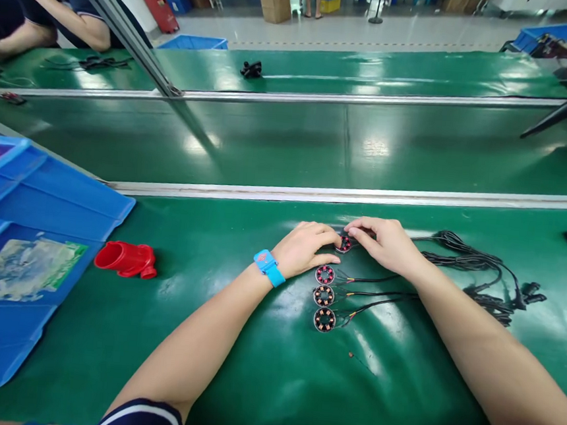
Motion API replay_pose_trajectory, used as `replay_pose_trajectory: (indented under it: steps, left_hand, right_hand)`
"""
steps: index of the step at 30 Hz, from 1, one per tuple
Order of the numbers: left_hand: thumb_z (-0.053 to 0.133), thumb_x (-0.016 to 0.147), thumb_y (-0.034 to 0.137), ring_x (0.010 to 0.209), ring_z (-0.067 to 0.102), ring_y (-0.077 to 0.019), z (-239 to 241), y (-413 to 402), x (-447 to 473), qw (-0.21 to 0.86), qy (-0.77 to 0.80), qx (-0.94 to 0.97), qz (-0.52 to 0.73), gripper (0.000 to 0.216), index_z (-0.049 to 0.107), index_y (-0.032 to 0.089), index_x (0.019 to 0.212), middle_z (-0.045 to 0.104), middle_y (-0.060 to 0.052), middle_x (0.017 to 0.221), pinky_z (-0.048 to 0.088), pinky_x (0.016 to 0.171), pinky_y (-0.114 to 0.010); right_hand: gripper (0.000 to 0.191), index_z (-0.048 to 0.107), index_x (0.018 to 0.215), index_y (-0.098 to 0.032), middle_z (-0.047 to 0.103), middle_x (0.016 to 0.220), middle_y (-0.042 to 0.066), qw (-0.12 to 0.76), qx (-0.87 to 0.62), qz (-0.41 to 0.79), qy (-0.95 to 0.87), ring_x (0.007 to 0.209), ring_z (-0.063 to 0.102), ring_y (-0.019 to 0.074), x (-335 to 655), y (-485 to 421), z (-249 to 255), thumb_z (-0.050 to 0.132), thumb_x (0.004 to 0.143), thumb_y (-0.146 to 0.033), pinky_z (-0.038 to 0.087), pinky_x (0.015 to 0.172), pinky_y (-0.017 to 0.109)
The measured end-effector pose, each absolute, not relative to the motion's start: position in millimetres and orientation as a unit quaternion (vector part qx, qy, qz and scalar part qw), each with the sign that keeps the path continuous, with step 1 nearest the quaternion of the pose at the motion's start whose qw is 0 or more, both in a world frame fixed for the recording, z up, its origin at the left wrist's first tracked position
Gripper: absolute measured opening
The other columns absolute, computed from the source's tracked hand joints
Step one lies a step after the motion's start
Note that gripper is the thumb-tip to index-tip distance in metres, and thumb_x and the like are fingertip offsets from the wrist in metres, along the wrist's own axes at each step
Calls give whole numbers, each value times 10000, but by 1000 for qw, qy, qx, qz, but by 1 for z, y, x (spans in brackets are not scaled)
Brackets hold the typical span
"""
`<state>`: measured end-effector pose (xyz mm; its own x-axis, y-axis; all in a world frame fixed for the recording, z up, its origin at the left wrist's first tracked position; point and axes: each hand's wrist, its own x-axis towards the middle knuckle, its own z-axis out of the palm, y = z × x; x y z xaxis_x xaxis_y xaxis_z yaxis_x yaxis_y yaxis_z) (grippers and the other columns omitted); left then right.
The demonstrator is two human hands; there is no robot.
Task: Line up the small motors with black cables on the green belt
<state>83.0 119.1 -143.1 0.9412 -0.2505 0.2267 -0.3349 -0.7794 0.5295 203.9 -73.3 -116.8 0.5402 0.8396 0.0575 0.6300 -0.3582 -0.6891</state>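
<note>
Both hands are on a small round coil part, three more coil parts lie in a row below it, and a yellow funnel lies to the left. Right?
Not quite: the funnel is red, not yellow, as the head view shows. Both the left hand and right hand are on the coil part, with three more coil parts below.

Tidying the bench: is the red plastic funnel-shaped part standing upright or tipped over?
Tipped over. The red plastic funnel-shaped part lies on its side on the green mat, wide mouth facing left.

There is only one view, from a camera on the person's head. It looks forward and down at the green table, close above the left hand and right hand; beyond them the room is far.
</note>
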Motion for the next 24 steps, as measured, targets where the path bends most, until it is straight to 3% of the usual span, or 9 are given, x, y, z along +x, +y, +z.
replay_pose_trajectory:
  steps: [5,9,12,16,19,24]
  left_hand:
    - [772,857,296,897,627,-166,-143,115,82,337,-151,921,121,227,584,192,930,683,24,949,429,868,-296]
    - [676,905,192,844,610,-140,-133,118,77,320,-150,921,165,97,592,197,954,669,39,882,408,891,-292]
    - [695,919,288,971,604,-173,-132,122,76,307,-174,928,121,119,645,218,1002,654,-2,1021,406,907,-311]
    - [706,916,332,1088,588,-182,-136,124,81,326,-205,921,62,138,685,241,1017,598,-27,1192,410,922,-303]
    - [707,913,375,1135,585,-192,-138,122,85,323,-205,923,50,182,669,247,1036,611,-16,1229,387,921,-314]
    - [795,835,398,890,621,-174,-140,117,90,328,-171,928,53,301,582,191,885,663,29,915,393,848,-309]
  right_hand:
    - [277,722,948,-201,720,886,23,356,-791,220,-446,751,637,167,201,-75,-122,546,934,-414,463,707,283]
    - [340,700,978,-183,706,853,41,377,-765,322,-411,718,636,166,201,-76,-121,533,924,-475,497,626,274]
    - [379,687,984,-175,699,872,52,381,-757,358,-392,711,629,163,200,-75,-120,506,927,-503,510,569,263]
    - [365,694,1016,-177,707,938,54,369,-764,352,-396,719,634,146,203,-77,-117,494,942,-473,543,651,272]
    - [337,697,990,-182,707,926,53,356,-774,342,-396,695,637,147,204,-78,-114,504,943,-453,534,624,262]
    - [305,689,960,-190,703,885,39,335,-781,343,-400,704,656,153,203,-77,-112,483,946,-416,480,598,248]
